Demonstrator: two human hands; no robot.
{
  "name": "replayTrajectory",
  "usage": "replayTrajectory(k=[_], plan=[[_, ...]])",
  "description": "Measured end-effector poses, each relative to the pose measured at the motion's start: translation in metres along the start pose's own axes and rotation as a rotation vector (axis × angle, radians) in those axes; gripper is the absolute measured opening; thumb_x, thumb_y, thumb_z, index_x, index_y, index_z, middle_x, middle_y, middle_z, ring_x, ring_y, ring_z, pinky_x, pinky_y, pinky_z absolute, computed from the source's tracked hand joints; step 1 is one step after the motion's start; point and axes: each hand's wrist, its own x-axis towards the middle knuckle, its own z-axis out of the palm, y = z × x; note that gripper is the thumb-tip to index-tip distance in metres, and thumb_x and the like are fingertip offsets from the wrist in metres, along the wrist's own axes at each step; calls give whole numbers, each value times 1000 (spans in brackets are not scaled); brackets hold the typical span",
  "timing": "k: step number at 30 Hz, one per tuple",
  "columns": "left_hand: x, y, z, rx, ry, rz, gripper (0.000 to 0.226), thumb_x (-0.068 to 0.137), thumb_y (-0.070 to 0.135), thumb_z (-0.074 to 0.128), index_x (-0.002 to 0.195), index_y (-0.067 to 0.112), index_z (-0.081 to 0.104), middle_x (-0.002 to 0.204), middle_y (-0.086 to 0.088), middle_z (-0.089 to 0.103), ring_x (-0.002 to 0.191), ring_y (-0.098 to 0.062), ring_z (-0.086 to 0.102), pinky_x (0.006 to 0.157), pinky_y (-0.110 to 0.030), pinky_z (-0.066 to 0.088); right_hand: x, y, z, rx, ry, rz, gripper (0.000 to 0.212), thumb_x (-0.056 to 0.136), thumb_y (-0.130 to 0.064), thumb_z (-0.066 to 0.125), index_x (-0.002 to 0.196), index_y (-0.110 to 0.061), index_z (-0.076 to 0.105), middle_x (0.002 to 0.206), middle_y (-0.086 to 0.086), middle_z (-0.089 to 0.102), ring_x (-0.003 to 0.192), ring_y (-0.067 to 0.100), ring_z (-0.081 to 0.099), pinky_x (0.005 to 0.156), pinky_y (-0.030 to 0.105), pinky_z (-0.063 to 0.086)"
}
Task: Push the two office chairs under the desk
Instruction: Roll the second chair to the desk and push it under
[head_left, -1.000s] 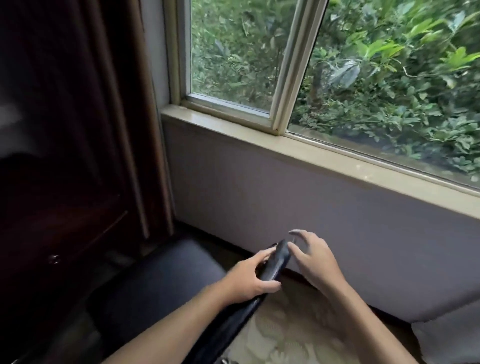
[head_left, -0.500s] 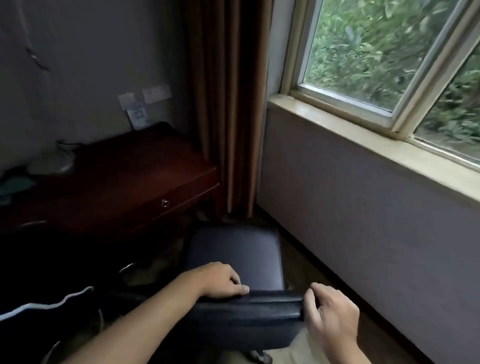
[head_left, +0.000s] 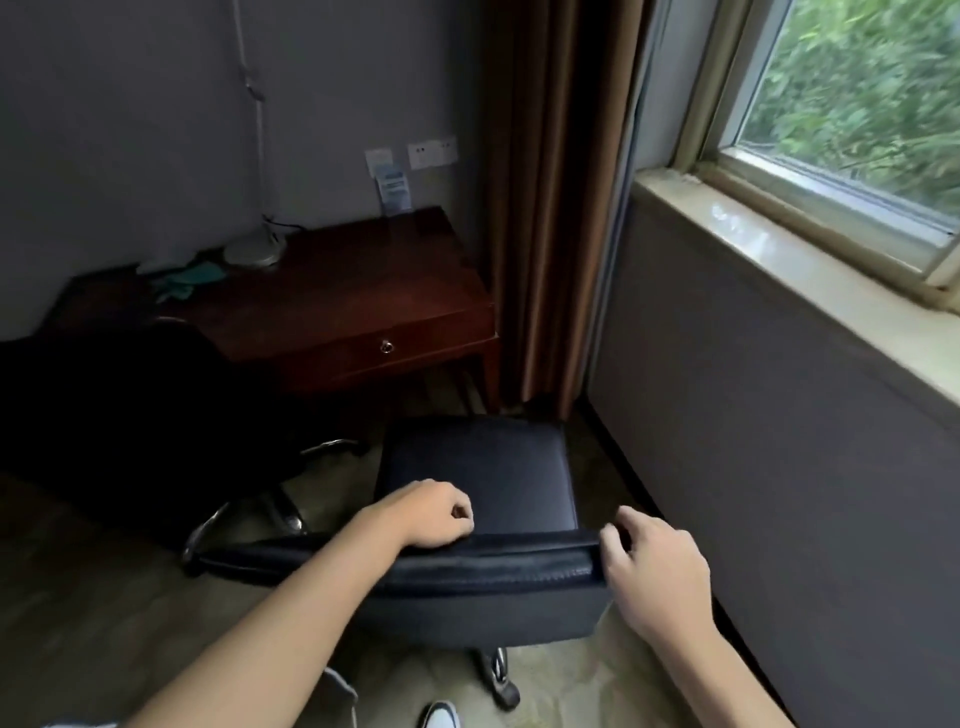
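— Where's the grip?
— Left hand (head_left: 434, 514) curls over the backrest top of the office chair (head_left: 483, 473); right hand (head_left: 657, 577) wraps its right end, fingers bent round it.
— And beyond?
— Seat faces the counter (head_left: 343, 291), short of it; a lamp base (head_left: 254, 253) stands there; the second chair (head_left: 130, 415), left, is too dark to make out.
— The room?
— Curtain (head_left: 556, 208), windowsill (head_left: 779, 249) rightward.

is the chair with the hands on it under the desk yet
Not yet: the chair stands clear of the desk, its whole seat showing, with floor between them.
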Motion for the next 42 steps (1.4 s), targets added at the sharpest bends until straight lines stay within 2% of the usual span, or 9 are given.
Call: replayTrajectory(k=[3, 9, 13, 17, 21, 29, 32, 37, 42], plan=[[5, 16, 10, -35, -14, -11, 21, 83, 45, 53, 91, 38, 71, 99, 15, 71, 90, -10, 61, 77, -26, 44, 18, 10, -12, -72, -37, -39, 27, 85, -24, 48, 60, -17, 42, 61, -4, 48, 57, 17, 37, 64, 37, 30], [12, 31, 25, -133, 31, 21, 21, 85, 47, 50, 89, 40, 69, 94, 17, 66, 87, -11, 59, 75, -28, 43, 28, 9, -22, -284, -137, -197, 25, 92, -32, 39, 68, -26, 44, 80, -7, 55, 87, 17, 56, 83, 36, 35], [11, 29, 29, -157, 28, 29, 23, 87, 44, 49, 93, 36, 69, 95, 15, 64, 85, -11, 57, 73, -30, 43, 26, 5, -22, -377, -179, -241, 24, 92, -37, 36, 71, -28, 41, 86, -6, 58, 92, 17, 56, 79, 36, 35], [11, 26, 25, -184, 23, 22, 24, 87, 44, 47, 94, 37, 69, 94, 17, 62, 86, -10, 57, 73, -30, 43, 34, 7, -21, -371, -245, -304, 28, 89, -40, 32, 65, -25, 37, 73, -8, 44, 84, 18, 53, 68, 34, 34], [8, 26, 22, -185, 28, -23, 24, 89, 41, 49, 98, 34, 69, 99, 13, 64, 89, -13, 58, 73, -32, 44, 48, 8, -17, -361, -328, -331, 33, 81, -47, 25, 64, -24, 42, 76, -7, 48, 81, 12, 46, 62, 32, 35], [12, 57, 33, -219, 83, -120, 23, 87, 38, 49, 96, 34, 69, 103, 11, 66, 87, -14, 56, 70, -30, 39, 68, 36, -24, -350, -322, -463, 36, 79, -49, 18, 61, -25, 38, 73, -8, 48, 78, 8, 43, 57, 28, 31], [13, 74, 36, -248, 169, -165, 22, 87, 37, 49, 95, 32, 69, 95, 13, 64, 86, -14, 58, 68, -29, 40, 84, 51, -32, -320, -302, -513, 35, 78, -49, 17, 57, -28, 35, 70, -9, 45, 75, 8, 43, 54, 25, 29], [5, 114, 32, -243, 494, -229, 19, 91, 38, 48, 94, 34, 66, 95, 12, 63, 83, -16, 60, 75, -32, 49, 125, 71, -47, -296, -300, -623, 32, 86, -41, 30, 60, -29, 42, 74, -8, 49, 80, 17, 53, 63, 31, 32], [-35, 137, 46, -287, 662, -463, 29, 89, 47, 42, 68, 32, 57, 64, 13, 59, 65, -12, 58, 60, -27, 44, 155, 77, -53, -284, -298, -687, 31, 88, -34, 39, 59, -25, 44, 74, -4, 54, 80, 21, 57, 61, 33, 34]])
